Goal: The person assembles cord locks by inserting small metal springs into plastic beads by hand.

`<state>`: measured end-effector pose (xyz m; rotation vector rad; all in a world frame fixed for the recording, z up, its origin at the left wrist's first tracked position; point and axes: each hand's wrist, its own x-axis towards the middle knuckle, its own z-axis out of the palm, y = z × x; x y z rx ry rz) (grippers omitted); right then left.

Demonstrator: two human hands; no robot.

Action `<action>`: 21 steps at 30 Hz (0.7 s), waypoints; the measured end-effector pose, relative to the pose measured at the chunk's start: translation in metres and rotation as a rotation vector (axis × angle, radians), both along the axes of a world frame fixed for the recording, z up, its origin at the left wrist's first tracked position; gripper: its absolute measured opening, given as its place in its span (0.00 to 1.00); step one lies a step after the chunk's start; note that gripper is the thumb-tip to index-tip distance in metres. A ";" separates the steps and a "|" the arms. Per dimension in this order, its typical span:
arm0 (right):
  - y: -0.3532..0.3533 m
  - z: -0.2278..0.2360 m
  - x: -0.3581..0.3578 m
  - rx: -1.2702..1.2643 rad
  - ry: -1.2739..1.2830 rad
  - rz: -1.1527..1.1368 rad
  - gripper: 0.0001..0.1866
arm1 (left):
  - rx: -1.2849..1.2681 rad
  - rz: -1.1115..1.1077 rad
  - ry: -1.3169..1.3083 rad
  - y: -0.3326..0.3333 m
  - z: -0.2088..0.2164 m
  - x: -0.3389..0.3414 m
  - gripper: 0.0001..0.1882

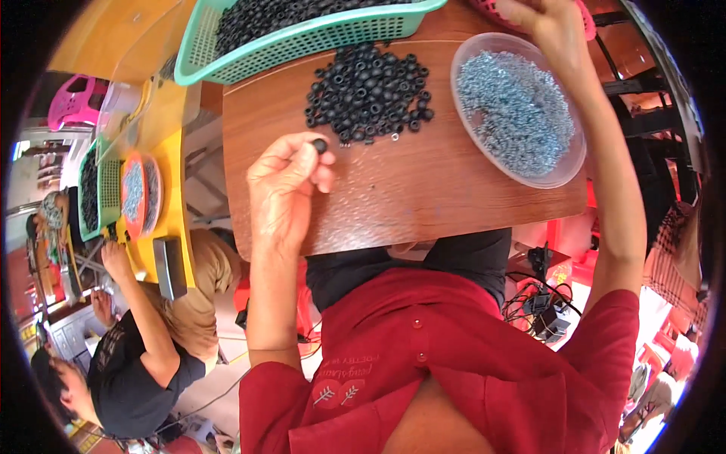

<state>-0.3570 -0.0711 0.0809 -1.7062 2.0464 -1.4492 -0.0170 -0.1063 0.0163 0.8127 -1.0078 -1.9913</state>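
My left hand [283, 178] is raised over the near left part of the brown table [423, 193]. Its thumb and fingers pinch a small round black plastic piece [320, 145]. Just beyond it lies a loose heap of similar black pieces [370, 91], several showing a hole. My right hand [546, 23] reaches to the far right, over a pink basket [589, 21]. Its fingers look stretched out, though the picture's upper edge cuts part of them off. Below that arm stands a clear round tub [522, 175] full of tiny silvery metal parts [514, 110].
A green perforated basket [318, 57] of black pieces stands at the table's far side. At left, a person in black [144, 371] works at a yellow table [172, 197] with another green basket [110, 185] and an orange-rimmed bowl [155, 193]. Black cables [541, 303] hang right of my lap.
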 end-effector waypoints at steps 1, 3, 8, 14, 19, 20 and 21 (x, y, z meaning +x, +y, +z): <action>0.017 -0.006 0.023 0.007 -0.060 0.107 0.09 | 0.057 -0.036 0.062 0.006 0.002 -0.002 0.10; 0.034 -0.020 0.075 -0.054 -0.038 0.324 0.08 | 0.117 -0.089 0.128 0.016 0.002 -0.003 0.10; 0.059 -0.049 0.160 -0.187 -0.248 0.392 0.05 | 0.274 -0.131 0.250 0.041 0.003 -0.007 0.10; 0.068 -0.060 0.180 -0.158 -0.238 0.385 0.04 | 0.248 -0.087 0.198 0.059 -0.003 -0.007 0.10; 0.073 -0.069 0.179 -0.055 -0.286 0.422 0.07 | 0.267 -0.062 0.232 0.063 -0.003 -0.011 0.11; 0.073 -0.068 0.180 0.008 -0.374 0.404 0.07 | 0.276 -0.056 0.214 0.063 -0.002 -0.010 0.11; 0.073 -0.067 0.182 0.071 -0.462 0.385 0.06 | 0.285 -0.051 0.195 0.064 -0.002 -0.009 0.11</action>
